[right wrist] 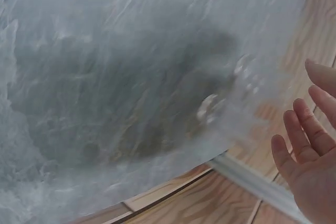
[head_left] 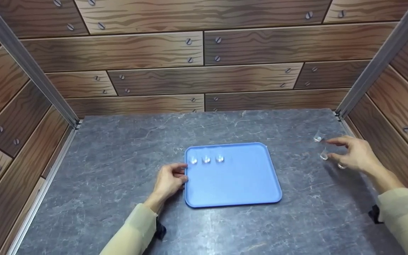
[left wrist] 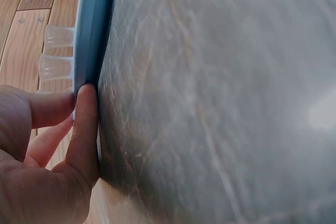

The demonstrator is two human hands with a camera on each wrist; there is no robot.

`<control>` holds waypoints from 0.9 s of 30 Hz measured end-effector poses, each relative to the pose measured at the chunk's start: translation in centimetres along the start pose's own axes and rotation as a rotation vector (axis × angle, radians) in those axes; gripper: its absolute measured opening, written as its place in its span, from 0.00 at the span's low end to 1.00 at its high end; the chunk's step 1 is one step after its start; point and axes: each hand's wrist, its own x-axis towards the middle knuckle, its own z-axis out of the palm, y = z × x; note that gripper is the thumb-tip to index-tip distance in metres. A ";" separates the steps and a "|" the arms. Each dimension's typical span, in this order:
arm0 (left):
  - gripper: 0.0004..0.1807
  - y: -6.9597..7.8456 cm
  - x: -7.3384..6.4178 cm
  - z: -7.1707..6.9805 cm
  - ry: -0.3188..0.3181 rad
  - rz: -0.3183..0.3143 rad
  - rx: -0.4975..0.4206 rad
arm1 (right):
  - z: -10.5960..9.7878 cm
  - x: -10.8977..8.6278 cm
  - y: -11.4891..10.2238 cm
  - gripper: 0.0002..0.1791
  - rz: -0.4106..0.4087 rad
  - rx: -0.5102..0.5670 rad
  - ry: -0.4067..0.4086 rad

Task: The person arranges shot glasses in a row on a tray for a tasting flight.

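Note:
A blue rectangular tray [head_left: 239, 180] lies on the table with three small clear cups [head_left: 206, 159] in a row near its far left corner. My left hand [head_left: 167, 180] pinches the tray's left edge; in the left wrist view the thumb is at the rim and a finger [left wrist: 84, 129] lies against the outer side. On the right, my right hand [head_left: 358, 154] reaches over several more clear cups [head_left: 323, 156], thumb and fingers spread. In the right wrist view its fingers [right wrist: 310, 129] are apart with nothing between them, and the cups [right wrist: 207, 107] look blurred.
The tabletop [head_left: 119, 148] is grey with a marbled pattern. Wood-plank patterned walls [head_left: 154, 81] enclose it at the back and both sides, with metal posts [head_left: 377, 56] at the back corners. The right-hand cups stand near the table's right edge.

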 end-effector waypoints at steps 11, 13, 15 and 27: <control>0.25 -0.2 0.0 0.0 -0.013 0.010 -0.028 | 0.4 0.4 1.6 0.25 0.135 0.046 -0.114; 0.25 -0.2 0.1 0.0 -0.012 0.007 -0.023 | 0.4 0.5 1.6 0.25 0.140 0.041 -0.128; 0.25 -0.1 0.1 0.0 -0.012 0.004 -0.017 | 0.3 0.5 1.6 0.25 0.147 0.036 -0.141; 0.24 -0.1 0.0 0.1 -0.003 0.000 -0.016 | 0.9 0.4 1.2 0.24 0.164 0.040 -0.125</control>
